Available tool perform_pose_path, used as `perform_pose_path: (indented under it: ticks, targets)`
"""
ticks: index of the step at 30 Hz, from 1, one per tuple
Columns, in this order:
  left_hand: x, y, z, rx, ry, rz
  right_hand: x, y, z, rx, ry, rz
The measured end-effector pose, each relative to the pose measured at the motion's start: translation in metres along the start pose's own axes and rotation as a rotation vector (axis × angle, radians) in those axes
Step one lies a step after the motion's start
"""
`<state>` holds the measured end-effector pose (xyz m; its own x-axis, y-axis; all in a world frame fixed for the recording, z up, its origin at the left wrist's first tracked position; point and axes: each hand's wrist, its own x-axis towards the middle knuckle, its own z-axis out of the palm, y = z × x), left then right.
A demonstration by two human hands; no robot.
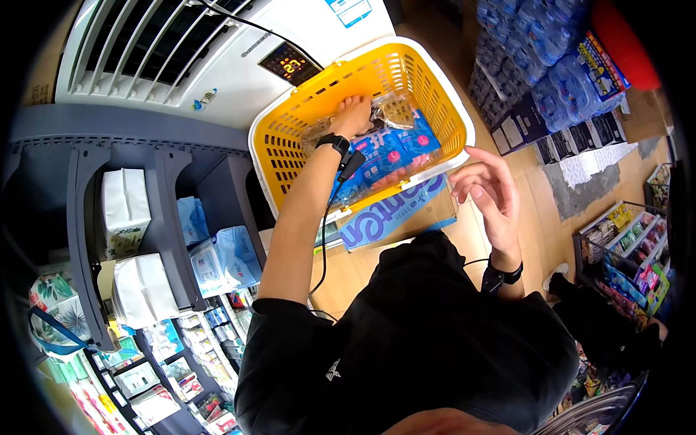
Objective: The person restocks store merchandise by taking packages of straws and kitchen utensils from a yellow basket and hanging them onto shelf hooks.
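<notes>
My left hand [353,116] reaches into a yellow basket [319,98] with a white rim. Its fingers curl downward among clear, crinkled plastic packaging, and what they grip is hidden beneath them. Just to the right of these fingers lies a clear plastic package [396,112] with brownish contents. Blue packs [384,156] with white print and pink round marks fill the near part of the basket. My right hand [489,192] is held in the air just outside the basket's right near corner, fingers loosely bent and apart, nothing in it.
Under the basket is a cardboard box [402,214] with blue-violet print. A white appliance [254,54] with a lit display stands behind. Grey shelves [163,188] with tissue packs are at left; bottled-water packs [565,94] and a snack rack [627,250] at right. A black cable [324,250] hangs beside my left arm.
</notes>
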<state>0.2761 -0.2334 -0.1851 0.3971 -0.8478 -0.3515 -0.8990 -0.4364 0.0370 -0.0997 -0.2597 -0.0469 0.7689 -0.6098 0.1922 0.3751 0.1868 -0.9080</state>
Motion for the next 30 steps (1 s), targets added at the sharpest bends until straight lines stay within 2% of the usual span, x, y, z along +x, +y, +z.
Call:
perform_pose_path:
  ticks: [9, 12, 15, 24, 26, 27, 29, 30]
  targets:
    - [-0.004, 0.007, -0.005, -0.018, -0.022, -0.049, -0.003, -0.004, 0.001, 0.005, 0.009, 0.005]
    - [-0.007, 0.001, -0.018, -0.061, -0.011, 0.01, -0.005, -0.003, -0.001, 0.014, -0.005, -0.007]
    - [-0.01, -0.004, -0.033, -0.233, -0.077, -0.016, -0.005, -0.002, -0.001, 0.006, -0.027, 0.008]
    - [-0.066, -0.005, -0.085, -0.319, 0.111, 0.052, 0.0, 0.004, 0.006, -0.034, -0.078, 0.054]
    - [-0.088, -0.001, -0.103, -0.549, 0.183, 0.044, 0.003, 0.005, 0.007, -0.077, -0.067, 0.077]
    - [-0.103, 0.004, -0.113, -0.549, 0.196, 0.037, 0.003, 0.004, 0.009, -0.077, -0.08, 0.071]
    - [-0.14, 0.017, -0.131, -0.511, 0.478, 0.133, 0.004, 0.003, 0.013, 0.011, -0.007, 0.155]
    - [-0.157, 0.023, -0.139, -0.508, 0.49, 0.125, 0.005, 0.005, 0.014, -0.062, 0.003, 0.172]
